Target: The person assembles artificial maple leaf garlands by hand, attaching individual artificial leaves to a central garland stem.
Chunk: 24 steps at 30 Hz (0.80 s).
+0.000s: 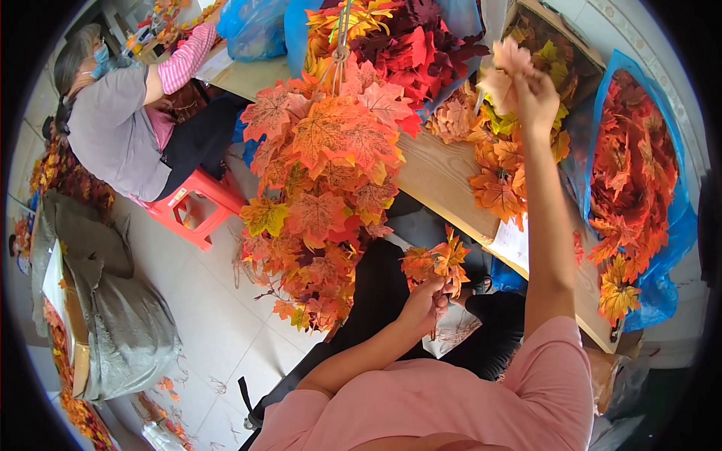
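My left hand (426,307) is closed around the stem of a small bunch of orange artificial maple leaves (436,259), held low above my lap. Stretched out over the table, my right hand (538,101) pinches pale peach artificial maple leaves (505,75) by their base. Beneath that hand, orange leaves (499,188) and yellow ones lie heaped on the wooden table, partly hidden by my forearm. A thick hanging bundle of red and orange maple leaves (320,210) is tied with cord in front of me, to the left of both hands.
A blue bag of red leaves (635,165) lies right of the table (432,169). Dark red leaves (432,52) fill another bag at the back. At left, a masked person (120,120) sits on a red plastic stool (197,207). Grey cloth (128,323) drapes a box nearby.
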Motion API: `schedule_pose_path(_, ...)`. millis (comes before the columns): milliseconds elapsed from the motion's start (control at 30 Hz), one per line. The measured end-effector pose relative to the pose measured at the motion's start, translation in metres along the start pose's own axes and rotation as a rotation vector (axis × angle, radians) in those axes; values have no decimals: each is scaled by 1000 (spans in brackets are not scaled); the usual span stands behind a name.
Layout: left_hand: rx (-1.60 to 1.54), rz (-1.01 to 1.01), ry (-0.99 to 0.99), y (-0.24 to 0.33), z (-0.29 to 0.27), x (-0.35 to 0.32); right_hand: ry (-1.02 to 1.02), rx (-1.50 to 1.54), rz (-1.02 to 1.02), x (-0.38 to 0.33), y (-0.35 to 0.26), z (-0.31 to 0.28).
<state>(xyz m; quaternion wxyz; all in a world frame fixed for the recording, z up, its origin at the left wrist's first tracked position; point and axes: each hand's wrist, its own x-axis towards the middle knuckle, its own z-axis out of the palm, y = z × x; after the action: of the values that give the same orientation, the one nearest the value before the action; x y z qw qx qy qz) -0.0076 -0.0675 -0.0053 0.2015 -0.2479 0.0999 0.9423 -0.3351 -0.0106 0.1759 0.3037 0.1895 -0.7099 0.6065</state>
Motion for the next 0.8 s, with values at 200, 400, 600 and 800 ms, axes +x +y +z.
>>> schedule_pose_path(200,-20,-17,-50,-9,-12,7,-192,-82,183,-41,32,11)
schedule_pose_path(400,-8,10,7,-6,-5,1,-329,-198,111,-63,26,37)
schedule_pose_path(600,6,15,12,-6,-8,1,-350,-727,-101,-74,-8,32)
schedule_pose_path(800,15,9,33,0,-2,3,-232,-307,-524,-32,-77,79)
